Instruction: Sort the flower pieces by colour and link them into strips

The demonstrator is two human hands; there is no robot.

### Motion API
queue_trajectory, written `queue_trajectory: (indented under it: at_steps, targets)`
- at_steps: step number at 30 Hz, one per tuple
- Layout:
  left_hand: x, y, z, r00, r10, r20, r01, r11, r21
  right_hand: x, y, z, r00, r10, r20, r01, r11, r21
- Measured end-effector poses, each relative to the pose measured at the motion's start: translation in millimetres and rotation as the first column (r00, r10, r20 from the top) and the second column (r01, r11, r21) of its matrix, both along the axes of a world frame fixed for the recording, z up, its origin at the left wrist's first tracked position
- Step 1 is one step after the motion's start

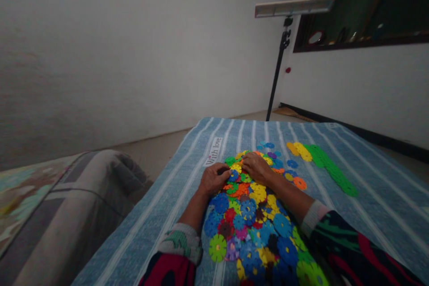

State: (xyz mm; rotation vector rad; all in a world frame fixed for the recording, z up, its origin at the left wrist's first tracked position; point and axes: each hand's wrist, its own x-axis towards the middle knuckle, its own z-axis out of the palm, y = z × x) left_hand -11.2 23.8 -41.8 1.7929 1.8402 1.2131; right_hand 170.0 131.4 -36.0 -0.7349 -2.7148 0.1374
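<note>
A long heap of notched plastic snowflake discs (248,209) in many colours lies on the striped cloth. My left hand (215,178) is at the far left side of the heap, thumb and fingers closed at the edge of a blue disc (233,175). Across from it, my right hand (257,168) rests low over the heap's far end with its fingers curled down. Whatever lies under those fingers is hidden. Right of the heap, a joined strip of green discs (330,169) ends in yellow discs (303,152) at its far end.
A blue-and-white striped cloth (164,214) covers the table. Loose discs, one of them orange (300,183), lie near my right forearm. A light on a black stand (277,69) rises behind the table. To the left is a grey-draped surface (90,196).
</note>
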Motion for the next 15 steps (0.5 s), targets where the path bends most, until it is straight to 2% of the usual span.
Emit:
queue_trajectory:
  at_steps: [7, 15]
  targets:
    - [-1, 1, -3.1, 0.998, -0.015, 0.067, 0.016, 1.000, -0.013, 23, 8, 0.2, 0.979, -0.044, -0.201, 0.006, 0.983, -0.184]
    - [0, 0, 1.8, 0.999, -0.002, 0.054, 0.003, 1.000, -0.031, 55, -3, 24.0, 0.964, -0.152, -0.218, 0.058, 0.922, -0.383]
